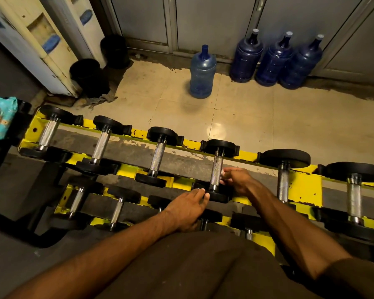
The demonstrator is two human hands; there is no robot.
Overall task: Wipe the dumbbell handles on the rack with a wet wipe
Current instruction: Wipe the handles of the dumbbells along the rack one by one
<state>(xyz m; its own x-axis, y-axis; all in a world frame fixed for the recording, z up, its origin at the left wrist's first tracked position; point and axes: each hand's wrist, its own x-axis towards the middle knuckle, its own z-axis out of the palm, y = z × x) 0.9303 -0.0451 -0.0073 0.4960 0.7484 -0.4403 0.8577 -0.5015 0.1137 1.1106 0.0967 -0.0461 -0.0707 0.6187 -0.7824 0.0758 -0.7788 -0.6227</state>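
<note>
Your right hand point(238, 180), pinching the knurled steel dumbbell handle point(216, 167), should wrap round and twist end to end, flat left hand point(186, 206) steadying.

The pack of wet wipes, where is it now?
In the head view the pack of wet wipes lies at the far left, just beyond the left end of the yellow rack, beside the leftmost top-row dumbbell.

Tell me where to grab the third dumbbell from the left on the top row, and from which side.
Grip its knurled steel handle at the middle, coming down from above. The handle bridges the open gap between the yellow rails, leaving room to wrap round it; the black heads sit on the rails and look too wide to grasp.
</note>
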